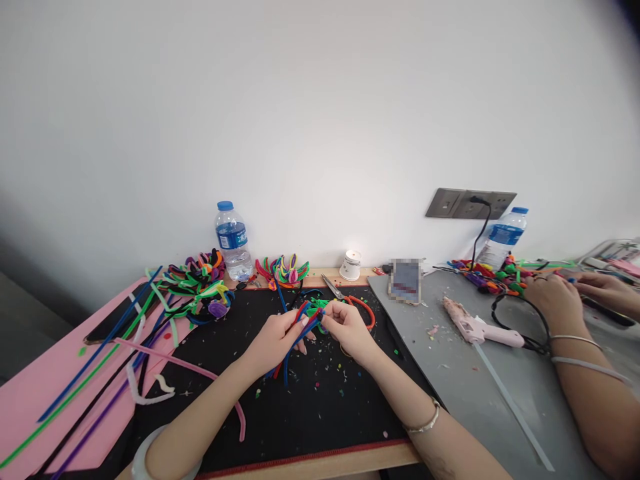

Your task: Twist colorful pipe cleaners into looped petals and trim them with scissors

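Red and blue pipe cleaners [314, 324] run between my two hands over the black mat. My left hand [281, 339] is closed around them, and their loose ends hang below its fingers. The fingertips of my right hand [346, 328] pinch the same strands at their upper right. Just behind the hands lie green pipe cleaners [316, 305], partly covered by my fingers. Orange-handled scissors [361, 305] rest behind my right hand with the blades pointing back toward the wall.
Pipe cleaner bundles [200, 283] and a water bottle [233, 243] stand back left. Long pipe cleaners [95, 373] cross pink sheets [45, 380]. A paper cup [351, 265] is by the wall. Rightward are a hot glue gun [483, 330] and a co-worker's hands [555, 300]. Scraps dot the mat [350, 413].
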A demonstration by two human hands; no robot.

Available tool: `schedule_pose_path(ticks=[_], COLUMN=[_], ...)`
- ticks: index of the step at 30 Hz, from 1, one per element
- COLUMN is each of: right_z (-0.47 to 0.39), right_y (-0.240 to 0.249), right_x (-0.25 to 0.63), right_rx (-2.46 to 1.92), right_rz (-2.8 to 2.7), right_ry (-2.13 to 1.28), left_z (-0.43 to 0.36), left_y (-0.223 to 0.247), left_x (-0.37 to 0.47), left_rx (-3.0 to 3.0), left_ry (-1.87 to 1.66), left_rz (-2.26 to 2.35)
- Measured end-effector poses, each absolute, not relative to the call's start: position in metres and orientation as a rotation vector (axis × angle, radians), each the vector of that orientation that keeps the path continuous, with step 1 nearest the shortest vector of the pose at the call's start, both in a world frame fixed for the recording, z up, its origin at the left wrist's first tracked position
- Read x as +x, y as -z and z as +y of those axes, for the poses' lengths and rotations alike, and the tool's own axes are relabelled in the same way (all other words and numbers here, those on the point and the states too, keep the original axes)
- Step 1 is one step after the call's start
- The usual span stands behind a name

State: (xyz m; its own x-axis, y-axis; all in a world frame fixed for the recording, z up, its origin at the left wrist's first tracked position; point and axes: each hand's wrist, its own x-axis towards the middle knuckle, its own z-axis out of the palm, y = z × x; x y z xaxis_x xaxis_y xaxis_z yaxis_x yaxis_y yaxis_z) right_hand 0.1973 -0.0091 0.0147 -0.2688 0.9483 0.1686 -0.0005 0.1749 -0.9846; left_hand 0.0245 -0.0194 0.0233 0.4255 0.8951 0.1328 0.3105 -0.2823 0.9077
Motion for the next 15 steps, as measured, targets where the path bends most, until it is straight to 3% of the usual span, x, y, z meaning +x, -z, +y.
schedule_pose_path(ticks=[15], right_z=[-0.0076], right_y=[-0.0129], right_x=[0.1962], right_rx=[-0.982], right_rz=[-1.475], right_ry=[-1.348], left_z=[-0.0172], left_y=[-0.0204], left_x=[0.0231], left_rx=[1.761], left_ry=[-0.866], left_rz=[1.092])
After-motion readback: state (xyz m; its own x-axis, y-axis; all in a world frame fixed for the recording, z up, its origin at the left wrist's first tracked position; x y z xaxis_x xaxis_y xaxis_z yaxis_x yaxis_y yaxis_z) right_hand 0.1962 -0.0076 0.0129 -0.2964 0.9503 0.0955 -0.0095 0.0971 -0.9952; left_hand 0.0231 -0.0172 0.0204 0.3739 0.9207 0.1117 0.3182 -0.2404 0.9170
